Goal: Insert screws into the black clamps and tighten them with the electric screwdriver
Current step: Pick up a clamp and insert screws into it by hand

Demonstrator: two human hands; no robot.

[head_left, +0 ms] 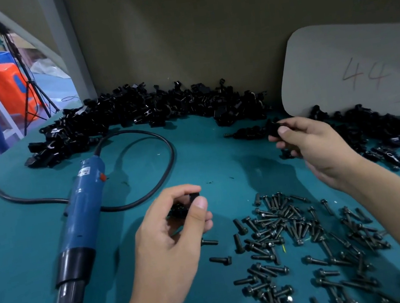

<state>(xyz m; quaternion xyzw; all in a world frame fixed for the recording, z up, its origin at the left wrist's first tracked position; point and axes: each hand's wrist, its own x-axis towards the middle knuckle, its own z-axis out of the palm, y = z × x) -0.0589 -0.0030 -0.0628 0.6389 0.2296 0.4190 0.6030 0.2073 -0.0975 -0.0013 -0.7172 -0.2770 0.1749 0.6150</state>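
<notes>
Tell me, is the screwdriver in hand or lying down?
Lying down. The screwdriver rests flat on the table; neither the left hand nor the right hand touches it.

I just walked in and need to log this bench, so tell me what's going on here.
A person is working on black clamps at a teal table. The left hand holds a clamp above the table, while the right hand pinches a second clamp beside the heap at the back right. The electric screwdriver lies untouched at the left. Loose screws are scattered in front; neither hand visibly holds one.
</notes>
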